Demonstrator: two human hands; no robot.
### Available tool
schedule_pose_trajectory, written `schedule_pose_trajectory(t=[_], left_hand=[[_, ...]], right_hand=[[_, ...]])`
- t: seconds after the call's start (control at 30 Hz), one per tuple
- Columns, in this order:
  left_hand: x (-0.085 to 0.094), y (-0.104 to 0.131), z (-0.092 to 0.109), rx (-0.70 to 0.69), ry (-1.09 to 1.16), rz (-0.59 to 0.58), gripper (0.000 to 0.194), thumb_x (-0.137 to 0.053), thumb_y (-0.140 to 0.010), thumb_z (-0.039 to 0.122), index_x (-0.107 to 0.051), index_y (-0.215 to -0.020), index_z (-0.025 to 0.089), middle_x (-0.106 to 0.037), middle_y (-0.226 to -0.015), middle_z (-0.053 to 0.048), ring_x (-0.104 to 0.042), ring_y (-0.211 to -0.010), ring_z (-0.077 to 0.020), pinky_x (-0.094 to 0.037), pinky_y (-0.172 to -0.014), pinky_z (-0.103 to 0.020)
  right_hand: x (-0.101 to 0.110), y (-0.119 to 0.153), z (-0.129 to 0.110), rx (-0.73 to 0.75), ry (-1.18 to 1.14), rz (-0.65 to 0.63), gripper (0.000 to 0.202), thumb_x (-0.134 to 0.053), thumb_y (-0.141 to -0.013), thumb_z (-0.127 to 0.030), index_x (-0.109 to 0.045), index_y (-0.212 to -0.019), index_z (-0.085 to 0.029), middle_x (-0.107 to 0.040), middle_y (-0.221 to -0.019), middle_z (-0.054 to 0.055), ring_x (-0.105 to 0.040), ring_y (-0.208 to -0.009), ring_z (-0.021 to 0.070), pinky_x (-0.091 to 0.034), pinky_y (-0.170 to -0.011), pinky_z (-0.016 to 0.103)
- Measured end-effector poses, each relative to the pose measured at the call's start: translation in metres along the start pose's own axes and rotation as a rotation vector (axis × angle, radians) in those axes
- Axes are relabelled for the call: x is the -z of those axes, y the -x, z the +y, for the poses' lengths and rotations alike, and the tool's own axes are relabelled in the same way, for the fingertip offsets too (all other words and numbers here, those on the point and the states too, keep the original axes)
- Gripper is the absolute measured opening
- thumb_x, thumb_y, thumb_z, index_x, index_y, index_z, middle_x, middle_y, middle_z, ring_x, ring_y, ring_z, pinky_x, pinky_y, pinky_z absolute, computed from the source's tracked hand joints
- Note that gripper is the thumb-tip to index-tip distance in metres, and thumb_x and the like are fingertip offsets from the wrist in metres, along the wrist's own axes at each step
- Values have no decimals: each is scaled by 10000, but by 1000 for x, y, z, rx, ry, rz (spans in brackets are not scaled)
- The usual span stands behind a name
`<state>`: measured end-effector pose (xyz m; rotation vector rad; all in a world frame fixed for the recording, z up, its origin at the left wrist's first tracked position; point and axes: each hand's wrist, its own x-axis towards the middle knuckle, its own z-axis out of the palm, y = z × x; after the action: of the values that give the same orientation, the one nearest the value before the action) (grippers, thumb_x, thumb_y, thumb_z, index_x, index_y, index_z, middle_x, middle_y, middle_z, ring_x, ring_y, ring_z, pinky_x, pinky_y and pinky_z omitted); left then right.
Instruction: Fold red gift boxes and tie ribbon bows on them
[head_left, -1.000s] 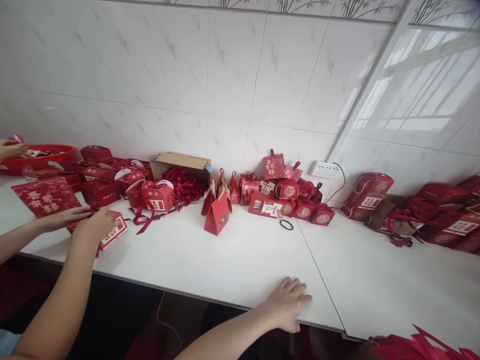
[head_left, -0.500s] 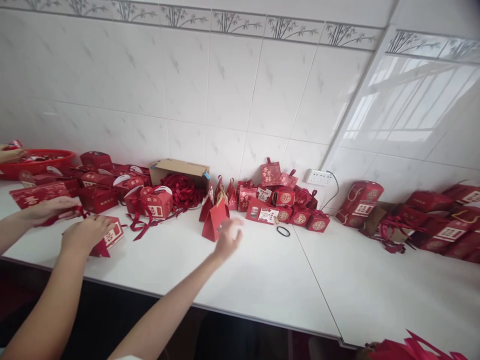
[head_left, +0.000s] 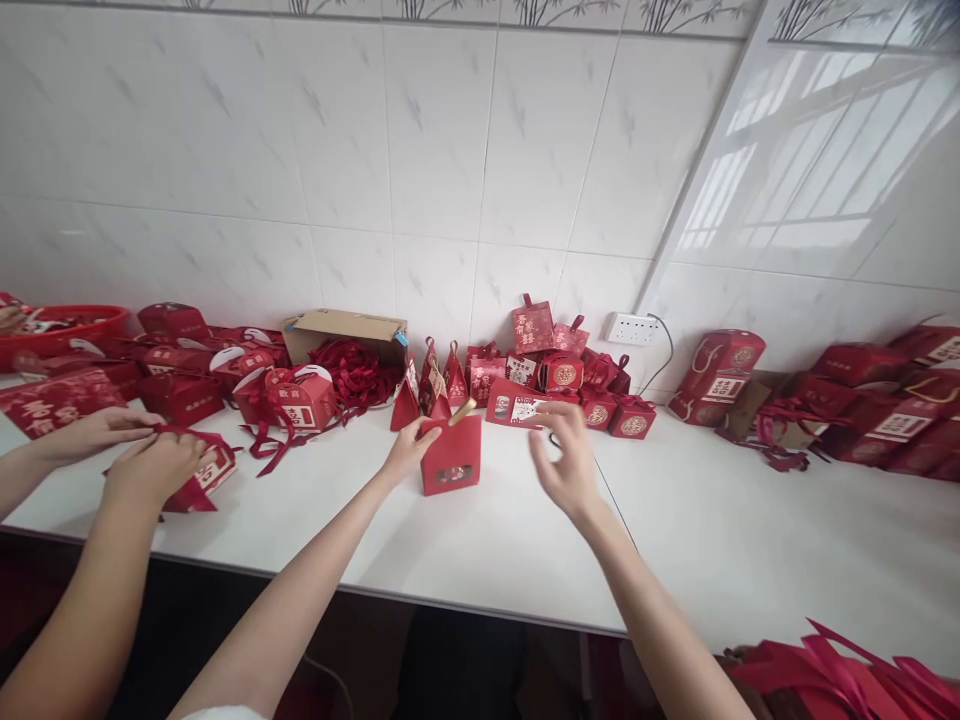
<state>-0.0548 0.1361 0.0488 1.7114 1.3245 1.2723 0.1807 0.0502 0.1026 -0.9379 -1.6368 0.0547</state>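
My left hand (head_left: 409, 448) is closed on the upper left edge of a red gift box (head_left: 451, 455), which stands upright on the table. The box has a small dark window low on its front. A short gold-coloured strip (head_left: 463, 411) sticks up at its top; I cannot tell what it is. To the right, my right hand (head_left: 564, 455) hovers with fingers apart and bent, apart from the box. Behind it lies a red box with a white printed panel (head_left: 510, 402), partly hidden by my fingers, as is a black loop (head_left: 553, 438).
At the left a co-worker's hands (head_left: 154, 465) handle a red box with ribbon. Finished-looking red boxes (head_left: 304, 395) line the wall, beside a cardboard box of ribbons (head_left: 345, 325). Stacked boxes (head_left: 720, 385) and a wall socket (head_left: 632, 328) are to the right. Red ribbons (head_left: 847, 670) show bottom right.
My right hand has come into view from the right. My left hand now grips the red box, which has turned its windowed side forward and stands nearer. The view has tilted down slightly.
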Motion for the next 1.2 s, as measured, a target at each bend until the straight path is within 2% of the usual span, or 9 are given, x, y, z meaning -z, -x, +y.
schedule_pose_trajectory(t=[0.2, 0.3, 0.4, 0.5, 0.6, 0.77, 0.97, 1.1, 1.2], left_hand=[[-45, 35, 19, -86, 113, -181, 338, -537, -770, 521, -547, -756, 184, -555, -660, 12, -530, -631, -152, -432, -598, -260], [-65, 46, 22, -96, 179, -142, 308, -515, -806, 493, -522, -768, 188, -527, -662, 23, -505, -612, -136, -419, -583, -250], [-73, 47, 22, -96, 287, -92, 288, -522, -806, 469, -503, -762, 184, -528, -666, 21, -506, -614, -132, -423, -585, -250], [-67, 35, 29, -137, 313, -224, 316, -536, -792, 478, -545, -844, 166, -615, -785, -30, -593, -765, -177, -469, -695, -285], [-62, 18, 43, -208, 243, -293, 357, -623, -750, 448, -535, -963, 175, -657, -964, -72, -625, -942, -219, -481, -817, -328], [-75, 8, 55, -340, 245, -225, 237, -630, -780, 372, -474, -819, 199, -604, -787, 11, -628, -674, -126, -500, -638, -249], [-82, 17, 50, -436, 208, -128, 139, -582, -829, 321, -556, -815, 185, -591, -674, 20, -589, -606, -103, -492, -580, -209], [-78, 20, 50, -501, 214, -119, 93, -568, -833, 245, -634, -844, 181, -636, -804, -11, -611, -679, -100, -511, -625, -201], [-76, 21, 50, -566, 232, -159, 210, -568, -798, 158, -666, -981, 190, -630, -936, -37, -630, -800, -125, -543, -743, -243]], right_hand=[[-41, 23, 43, -245, -272, -60, 178, -508, -857, -346, -497, -993, -231, -635, -945, 60, -624, -913, 214, -512, -828, 403], [-48, 26, 45, -299, -449, 9, 87, -495, -870, -319, -487, -904, -240, -634, -743, -8, -634, -717, 174, -514, -761, 352], [-45, 25, 45, -327, -448, 65, 120, -560, -832, -335, -551, -888, -229, -636, -698, -13, -621, -673, 171, -508, -704, 324], [-41, 24, 51, -352, -395, 51, 172, -610, -796, -380, -589, -754, -215, -659, -697, 6, -618, -658, 172, -503, -652, 302], [-40, 24, 58, -279, -366, 10, 208, -603, -806, -380, -581, -695, -206, -661, -677, 5, -607, -633, 163, -496, -629, 285], [-43, 25, 64, -123, -282, 46, 178, -535, -874, -301, -571, -731, -201, -632, -685, 1, -579, -617, 140, -472, -605, 262], [-45, 31, 70, 66, -162, 125, 83, -422, -918, -159, -479, -913, -220, -550, -743, -13, -531, -612, 117, -438, -561, 239], [-45, 34, 75, 239, -87, 151, 176, -421, -898, -73, -463, -949, -236, -487, -818, 8, -523, -729, 137, -457, -634, 270], [-46, 37, 77, 326, -15, 152, 299, -401, -879, -17, -494, -1028, -258, -448, -894, 34, -521, -814, 158, -472, -682, 310]])
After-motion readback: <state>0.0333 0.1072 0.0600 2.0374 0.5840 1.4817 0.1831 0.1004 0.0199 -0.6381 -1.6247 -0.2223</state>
